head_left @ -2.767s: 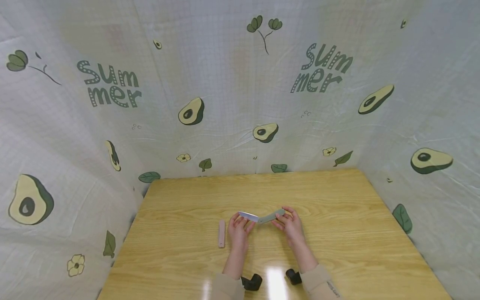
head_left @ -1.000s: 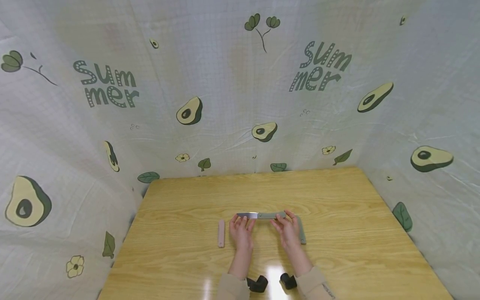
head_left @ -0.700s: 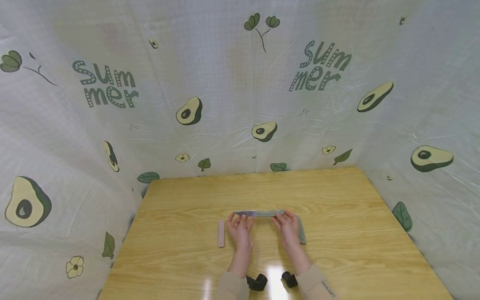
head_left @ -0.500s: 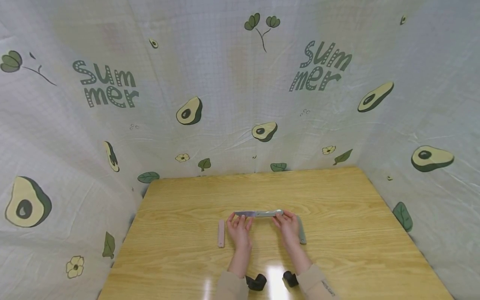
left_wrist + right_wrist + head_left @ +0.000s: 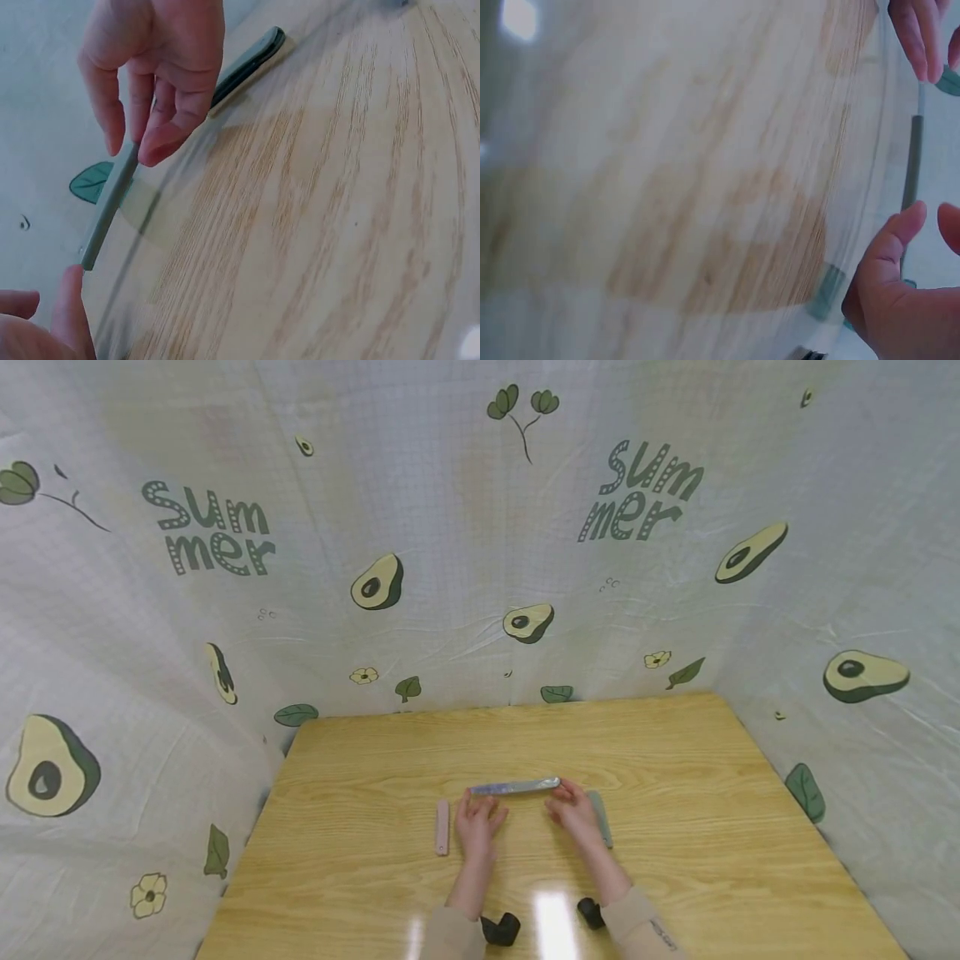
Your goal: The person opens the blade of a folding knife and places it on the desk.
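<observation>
A folding knife point(image 5: 517, 787) with a silver blade and grey-green handle is held up, unfolded and nearly level, between both hands. My right hand point(image 5: 576, 814) pinches the handle end between thumb and fingers. My left hand point(image 5: 477, 827) touches the blade tip with straight fingers, its thumb apart from the knife. In the left wrist view the handle point(image 5: 111, 206) appears edge-on, and the blade is too thin to make out. A green folded knife point(image 5: 602, 818) lies just right of my right hand, partly covered by it. A pink folded knife point(image 5: 442, 827) lies left of my left hand.
All this is on or above a wooden table point(image 5: 360, 877). A white cloth point(image 5: 450, 493) printed with avocados hangs behind it and along both sides. Black wrist cameras point(image 5: 501, 929) sit under the wrists.
Bent at its pivot 2.8 seconds ago, the knife straightened out. Since half a second ago it has rolled to a narrower edge view, and my left thumb has come off the blade.
</observation>
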Motion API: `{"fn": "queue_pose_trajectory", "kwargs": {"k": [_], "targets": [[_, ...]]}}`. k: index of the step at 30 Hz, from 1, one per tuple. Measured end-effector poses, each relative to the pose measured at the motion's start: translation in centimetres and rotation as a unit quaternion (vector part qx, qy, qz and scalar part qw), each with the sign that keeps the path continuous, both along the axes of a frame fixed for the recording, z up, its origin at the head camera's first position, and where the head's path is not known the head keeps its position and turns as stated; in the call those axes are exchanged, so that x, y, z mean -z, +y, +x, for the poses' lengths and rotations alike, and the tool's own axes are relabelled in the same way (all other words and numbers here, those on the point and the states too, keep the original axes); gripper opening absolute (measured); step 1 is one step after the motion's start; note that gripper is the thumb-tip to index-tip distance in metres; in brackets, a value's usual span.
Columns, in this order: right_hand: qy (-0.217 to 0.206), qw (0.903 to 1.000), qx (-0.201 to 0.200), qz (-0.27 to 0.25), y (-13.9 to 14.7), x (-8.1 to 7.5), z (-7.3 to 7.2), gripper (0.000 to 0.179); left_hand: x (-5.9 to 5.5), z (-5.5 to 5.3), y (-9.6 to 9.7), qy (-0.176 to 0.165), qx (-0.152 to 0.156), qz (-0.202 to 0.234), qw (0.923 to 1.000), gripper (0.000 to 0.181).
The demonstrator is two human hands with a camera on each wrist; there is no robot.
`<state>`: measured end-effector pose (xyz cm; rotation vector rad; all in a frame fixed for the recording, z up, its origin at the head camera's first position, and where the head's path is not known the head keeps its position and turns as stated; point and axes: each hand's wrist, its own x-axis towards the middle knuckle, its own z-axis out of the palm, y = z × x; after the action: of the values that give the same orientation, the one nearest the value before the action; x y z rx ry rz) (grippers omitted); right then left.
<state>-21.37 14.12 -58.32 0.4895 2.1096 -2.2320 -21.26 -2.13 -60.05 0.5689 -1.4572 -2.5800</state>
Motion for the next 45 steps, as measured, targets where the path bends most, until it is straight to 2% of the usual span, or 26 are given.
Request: {"fn": "queue_pose_trajectory", "kwargs": {"k": [5,13,21,30,33,36,40,42,45], "targets": [[-0.011,0.9987,-0.038,0.031,0.3,-0.1,0.1,0.067,0.1,0.2,-0.5,-0.011,0.031,-0.005,0.9994,0.072],[-0.043,0.9947,-0.089,0.030,0.6,0.7,0.0,0.077,0.5,0.0,-1.1,-0.027,0.073,-0.015,0.9968,0.075],[-0.067,0.9926,-0.093,0.039,0.7,0.7,-0.1,0.078,0.5,0.0,-1.5,-0.036,0.100,-0.020,0.9942,0.075],[-0.069,0.9906,-0.109,0.043,1.1,0.8,0.0,0.078,-0.2,0.3,-1.8,-0.022,0.138,-0.066,0.9880,0.069],[-0.064,0.9919,-0.101,0.044,1.3,0.7,0.1,0.077,-0.2,0.3,-1.7,-0.021,0.129,-0.075,0.9886,0.071],[-0.045,0.9950,-0.079,0.039,1.6,0.2,0.2,0.071,-0.3,0.2,-1.3,-0.025,0.101,-0.086,0.9909,0.072],[-0.018,0.9976,-0.047,0.048,2.6,-0.7,0.5,0.061,-0.4,0.0,-0.6,-0.018,0.073,-0.124,0.9894,0.063],[-0.006,0.9975,-0.030,0.064,3.3,-1.1,0.7,0.056,-0.5,-0.1,0.0,-0.011,0.077,-0.146,0.9862,0.057],[-0.007,0.9966,0.001,0.082,4.6,-1.4,1.2,0.051,-0.5,0.0,1.2,-0.001,0.111,-0.157,0.9813,0.049]]}}
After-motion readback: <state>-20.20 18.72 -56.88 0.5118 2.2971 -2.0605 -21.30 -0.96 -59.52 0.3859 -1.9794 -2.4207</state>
